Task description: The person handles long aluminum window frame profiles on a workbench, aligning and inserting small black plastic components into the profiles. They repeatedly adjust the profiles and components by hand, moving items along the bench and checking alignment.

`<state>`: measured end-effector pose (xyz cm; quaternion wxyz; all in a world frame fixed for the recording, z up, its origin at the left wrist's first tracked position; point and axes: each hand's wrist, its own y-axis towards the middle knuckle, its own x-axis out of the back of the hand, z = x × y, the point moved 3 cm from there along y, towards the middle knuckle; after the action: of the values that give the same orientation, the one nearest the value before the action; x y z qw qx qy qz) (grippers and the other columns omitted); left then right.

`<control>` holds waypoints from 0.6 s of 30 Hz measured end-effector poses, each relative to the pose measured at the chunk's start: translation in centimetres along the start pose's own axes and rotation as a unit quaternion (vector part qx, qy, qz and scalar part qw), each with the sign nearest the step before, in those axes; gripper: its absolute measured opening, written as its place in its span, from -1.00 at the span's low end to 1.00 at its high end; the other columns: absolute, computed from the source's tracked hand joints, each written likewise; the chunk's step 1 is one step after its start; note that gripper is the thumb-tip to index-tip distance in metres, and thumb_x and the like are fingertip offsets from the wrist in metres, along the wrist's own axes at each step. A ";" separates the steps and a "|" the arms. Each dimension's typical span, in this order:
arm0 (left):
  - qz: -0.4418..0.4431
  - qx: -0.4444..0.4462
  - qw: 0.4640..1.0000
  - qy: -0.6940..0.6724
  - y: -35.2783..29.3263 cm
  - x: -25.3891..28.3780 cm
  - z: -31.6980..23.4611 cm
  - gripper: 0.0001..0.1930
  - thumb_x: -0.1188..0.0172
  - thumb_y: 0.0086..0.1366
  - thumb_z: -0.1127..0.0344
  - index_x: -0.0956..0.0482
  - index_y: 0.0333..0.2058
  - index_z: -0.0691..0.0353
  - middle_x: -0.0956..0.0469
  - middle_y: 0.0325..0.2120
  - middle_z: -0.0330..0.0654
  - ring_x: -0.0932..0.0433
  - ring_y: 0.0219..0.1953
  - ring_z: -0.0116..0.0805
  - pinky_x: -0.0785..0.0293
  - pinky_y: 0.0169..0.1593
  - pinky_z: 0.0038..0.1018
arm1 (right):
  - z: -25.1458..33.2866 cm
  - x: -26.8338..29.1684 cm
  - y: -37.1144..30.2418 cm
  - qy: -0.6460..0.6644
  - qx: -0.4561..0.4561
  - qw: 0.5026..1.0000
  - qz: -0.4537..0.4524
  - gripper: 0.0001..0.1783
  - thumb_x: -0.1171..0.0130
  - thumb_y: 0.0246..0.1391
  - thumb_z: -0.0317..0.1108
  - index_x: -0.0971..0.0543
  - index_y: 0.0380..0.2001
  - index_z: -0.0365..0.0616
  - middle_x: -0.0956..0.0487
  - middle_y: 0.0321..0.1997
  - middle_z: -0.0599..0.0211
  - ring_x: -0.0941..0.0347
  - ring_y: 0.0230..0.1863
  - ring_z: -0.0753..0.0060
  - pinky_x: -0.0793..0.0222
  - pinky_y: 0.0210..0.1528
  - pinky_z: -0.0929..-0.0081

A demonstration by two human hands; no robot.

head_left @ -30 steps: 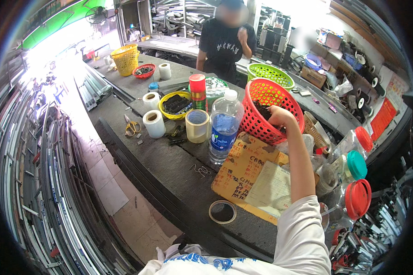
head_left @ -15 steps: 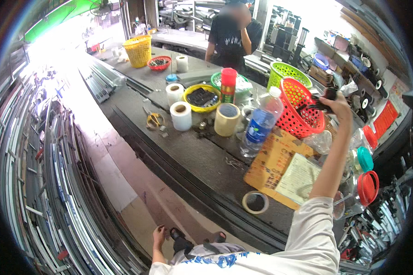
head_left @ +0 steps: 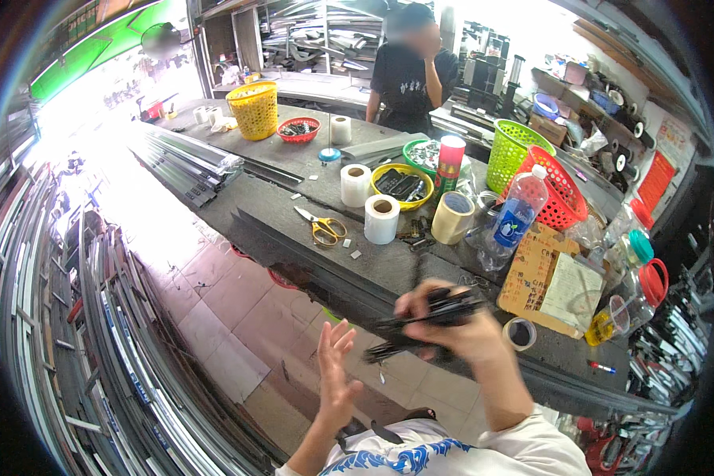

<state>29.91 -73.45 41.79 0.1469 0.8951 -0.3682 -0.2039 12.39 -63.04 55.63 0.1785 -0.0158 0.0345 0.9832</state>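
Note:
My right hand (head_left: 464,333) grips a bunch of thin black pieces (head_left: 393,337) in front of my body, above the workbench's near edge; motion blur hides their exact kind. Beside them on the left, my left hand (head_left: 337,381) is raised with its fingers spread and nothing in it. A tape roll (head_left: 520,334) lies on the bench just right of my right hand. Beyond it are a piece of cardboard (head_left: 526,274) with a written paper sheet (head_left: 573,292) on it, a plastic bottle (head_left: 514,222) and a tilted red basket (head_left: 567,198).
On the workbench (head_left: 293,230) stand scissors (head_left: 325,228), a white roll (head_left: 381,220), a yellow tray (head_left: 428,190) of black parts, a spray can (head_left: 448,163) and a yellow basket (head_left: 254,111). Long metal profiles (head_left: 127,381) fill the left. A person (head_left: 408,83) stands across the bench.
My right hand has come back from the red basket to in front of my body, bringing the black pieces. My left hand has risen and spread its fingers. The view has shifted.

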 end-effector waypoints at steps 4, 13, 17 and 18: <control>-0.075 -0.037 0.984 -0.158 0.7 0.0 -2.7 0.15 -0.40 0.16 -0.02 0.26 0.47 0.16 -0.12 0.34 0.07 -0.22 0.35 -0.09 -0.10 0.40 -0.17 | -5.9 -8.5 3.0 0.052 -0.029 0.998 0.025 -0.74 -0.40 0.10 -0.44 -0.45 -0.32 -0.11 -0.60 -0.12 0.35 -0.51 -0.15 0.58 -0.51 -0.26 0.59; -0.309 0.081 0.911 -0.263 -1.0 6.9 2.3 -0.67 0.00 0.53 0.23 -0.27 0.15 0.22 -0.44 -0.01 -0.15 -0.49 0.09 -0.27 -0.46 0.16 -0.32 | -15.4 -16.8 3.9 0.049 0.031 0.995 -0.075 -0.83 -0.25 0.23 -0.37 -0.48 -0.21 -0.16 -0.54 -0.26 0.41 -0.42 -0.19 0.59 -0.37 -0.10 0.55; -0.374 0.058 0.890 -0.256 -1.9 9.0 3.7 -0.77 0.09 0.57 0.18 -0.28 0.00 0.20 -0.41 -0.24 -0.25 -0.51 0.03 -0.24 -0.44 0.15 -0.28 | -18.3 -18.3 4.7 0.019 0.005 0.990 -0.141 -0.82 -0.26 0.22 -0.39 -0.47 -0.23 -0.19 -0.54 -0.24 0.41 -0.46 -0.15 0.58 -0.43 -0.09 0.53; -0.373 0.056 0.892 -0.248 -2.0 9.4 3.8 -0.77 0.10 0.57 0.18 -0.27 0.01 0.20 -0.40 -0.26 -0.24 -0.51 0.02 -0.24 -0.42 0.16 -0.27 | -18.8 -18.5 4.8 0.007 0.009 0.989 -0.145 -0.85 -0.24 0.24 -0.40 -0.47 -0.25 -0.18 -0.54 -0.24 0.40 -0.47 -0.14 0.58 -0.43 -0.09 0.54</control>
<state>35.37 -79.29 35.20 -0.0863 0.8936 -0.0430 -0.4384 28.40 -75.41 38.01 0.3189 -0.0264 0.0421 0.9465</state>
